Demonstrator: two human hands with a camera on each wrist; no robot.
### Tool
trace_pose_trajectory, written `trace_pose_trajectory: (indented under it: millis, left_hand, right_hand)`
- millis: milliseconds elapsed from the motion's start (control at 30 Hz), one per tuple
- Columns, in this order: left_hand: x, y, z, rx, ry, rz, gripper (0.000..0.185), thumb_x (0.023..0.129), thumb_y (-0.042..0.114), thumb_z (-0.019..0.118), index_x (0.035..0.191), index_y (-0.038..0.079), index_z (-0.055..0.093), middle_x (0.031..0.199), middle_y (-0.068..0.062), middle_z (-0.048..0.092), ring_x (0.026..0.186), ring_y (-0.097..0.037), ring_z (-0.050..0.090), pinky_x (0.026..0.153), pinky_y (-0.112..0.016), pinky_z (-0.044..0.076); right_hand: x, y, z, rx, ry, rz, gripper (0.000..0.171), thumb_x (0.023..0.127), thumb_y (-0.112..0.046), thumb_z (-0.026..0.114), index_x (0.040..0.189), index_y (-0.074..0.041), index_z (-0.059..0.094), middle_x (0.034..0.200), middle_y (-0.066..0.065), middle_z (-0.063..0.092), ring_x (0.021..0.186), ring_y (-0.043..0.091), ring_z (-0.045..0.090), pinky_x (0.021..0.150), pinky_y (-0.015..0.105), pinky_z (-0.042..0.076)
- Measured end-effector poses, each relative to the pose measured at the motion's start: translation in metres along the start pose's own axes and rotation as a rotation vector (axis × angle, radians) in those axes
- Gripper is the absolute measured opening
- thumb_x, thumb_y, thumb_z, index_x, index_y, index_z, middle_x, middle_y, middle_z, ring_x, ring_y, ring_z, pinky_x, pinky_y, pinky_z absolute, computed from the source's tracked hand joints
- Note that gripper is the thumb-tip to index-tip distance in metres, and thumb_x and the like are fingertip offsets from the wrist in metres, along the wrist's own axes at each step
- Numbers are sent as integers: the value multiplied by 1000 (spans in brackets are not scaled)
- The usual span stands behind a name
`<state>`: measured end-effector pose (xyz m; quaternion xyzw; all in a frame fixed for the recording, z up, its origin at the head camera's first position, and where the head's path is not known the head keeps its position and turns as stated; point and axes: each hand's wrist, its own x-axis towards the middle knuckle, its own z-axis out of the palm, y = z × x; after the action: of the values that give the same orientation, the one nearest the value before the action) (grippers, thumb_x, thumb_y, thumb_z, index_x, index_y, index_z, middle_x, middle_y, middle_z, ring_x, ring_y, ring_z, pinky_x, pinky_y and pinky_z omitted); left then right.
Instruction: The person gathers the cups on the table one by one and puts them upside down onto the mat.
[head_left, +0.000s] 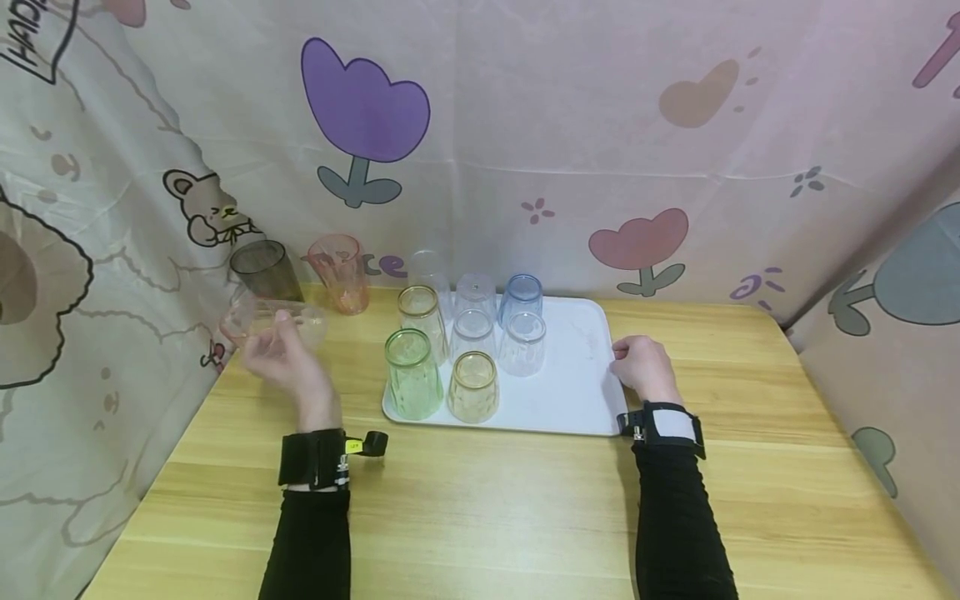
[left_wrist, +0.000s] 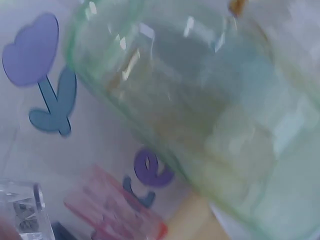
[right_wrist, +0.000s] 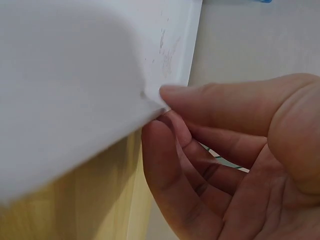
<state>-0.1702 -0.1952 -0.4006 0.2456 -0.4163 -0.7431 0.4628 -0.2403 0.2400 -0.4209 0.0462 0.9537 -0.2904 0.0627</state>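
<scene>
My left hand point(head_left: 288, 362) holds a clear drinking glass point(head_left: 307, 321) on its side above the table's left part, thumb against it. Close by stand a dark grey glass point(head_left: 266, 271) and a pink glass point(head_left: 341, 275), both at the back left. With thumb and fingers, my right hand point(head_left: 647, 367) pinches the right edge of a white tray point(head_left: 577, 375). On the tray's left half stand a green glass point(head_left: 414, 379), yellowish glasses point(head_left: 474, 392), several clear glasses point(head_left: 522, 346) and a blue glass point(head_left: 522, 292). The green glass point(left_wrist: 165, 110) looms large in the left wrist view.
The wooden table point(head_left: 487, 508) meets a printed curtain point(head_left: 510, 125) at the back, and the cloth also hangs along both sides. The glasses on the tray stand close together. A strap with a small camera point(head_left: 373, 443) sits on the left wrist.
</scene>
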Motion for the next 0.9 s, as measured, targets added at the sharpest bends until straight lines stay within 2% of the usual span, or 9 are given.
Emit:
trace_pose_trajectory:
  millis: [167,233,367,433,533,633,733,767,900]
  left_hand:
    - [-16,14,11,-60,-103,-28,33,102,20,65,124,14,41,127,-1,42,124,-15,45,108,-27,37]
    - [-21,19,15,-118,-181,-60,30,102,20,64,124,15,45,131,-2,45,127,-16,46,112,-30,37]
    - [-29,24,22,-218,-373,-105,33,102,20,64,129,6,53,135,-11,52,127,-25,52,115,-37,40]
    - [-33,26,24,-216,-457,-128,39,102,24,65,133,3,53,137,-13,54,127,-26,54,115,-37,42]
    - [-42,25,26,-193,-544,-158,45,100,27,68,135,4,53,136,-12,55,123,-23,56,112,-32,45]
    - [-49,23,29,-199,-607,-177,43,94,26,74,129,6,57,132,-9,56,116,-19,57,107,-29,48]
    - [-54,21,32,-190,-700,-164,34,90,16,68,121,7,59,125,-7,57,110,-18,56,100,-30,50]
    - [-56,21,33,-158,-731,-155,32,88,13,65,120,9,59,123,-5,57,111,-18,56,99,-29,50]
    - [-62,21,34,-78,-850,-98,39,85,3,60,123,7,57,124,-5,57,118,-19,54,102,-27,49]
  right_hand:
    - [0,1,-1,8,-8,14,40,92,-6,68,129,10,65,120,28,67,105,39,62,91,52,52]
    - [0,1,-1,11,-16,17,42,93,-10,69,130,10,64,121,28,67,104,38,61,90,51,52]
    - [1,1,-2,15,-17,15,42,96,-19,69,127,9,66,117,27,67,96,35,61,79,44,51]
    - [1,1,-2,16,-13,14,41,97,-23,69,124,8,68,113,24,68,91,32,61,73,39,49]
    - [0,-1,-3,8,-13,12,42,97,-28,69,120,7,69,107,22,69,87,31,61,68,36,47]
    - [-2,-3,-5,-5,-6,-7,48,97,-31,68,124,8,67,112,24,70,92,33,63,72,39,50]
    - [-6,-8,-9,-2,10,-41,55,98,-34,67,133,9,62,120,28,69,102,38,66,81,47,53]
    - [-7,-10,-10,2,23,-57,57,98,-34,67,135,9,61,123,29,68,105,40,66,83,49,53]
    - [-16,-25,-18,25,93,-124,58,99,-35,67,139,6,59,119,27,70,107,42,66,85,51,53]
